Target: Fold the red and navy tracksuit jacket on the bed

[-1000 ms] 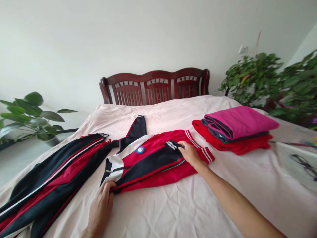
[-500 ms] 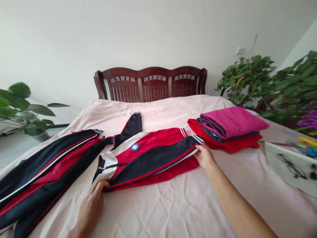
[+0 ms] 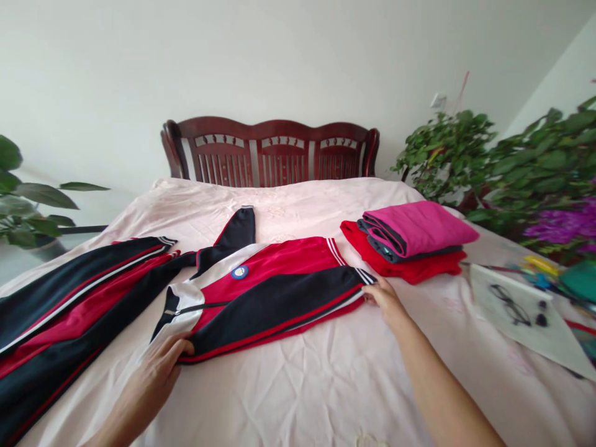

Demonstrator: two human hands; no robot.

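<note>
A red, black and white zip-up track jacket (image 3: 274,267) lies on the bed, its collar toward the left and a round blue badge on its chest. The near sleeve is laid across the jacket's front, while the far sleeve stretches out toward the headboard. My left hand (image 3: 161,360) pinches the jacket at the near shoulder by the collar. At the other end, my right hand (image 3: 384,298) grips the striped cuff of the near sleeve. Left of the jacket rests a second garment (image 3: 84,310) in matching black and red with a white stripe.
A folded stack of clothes (image 3: 419,230), pink on top and red beneath, sits right of the jacket. Eyeglasses (image 3: 512,304) lie on a pale sheet (image 3: 535,335) at the far right. A dark wooden headboard (image 3: 279,149) stands behind, with plants (image 3: 447,155) beside the bed.
My right hand has brought the cuff down, so the sleeve now covers more of the jacket's near red edge. My left hand keeps hold at the shoulder. The view has shifted slightly right.
</note>
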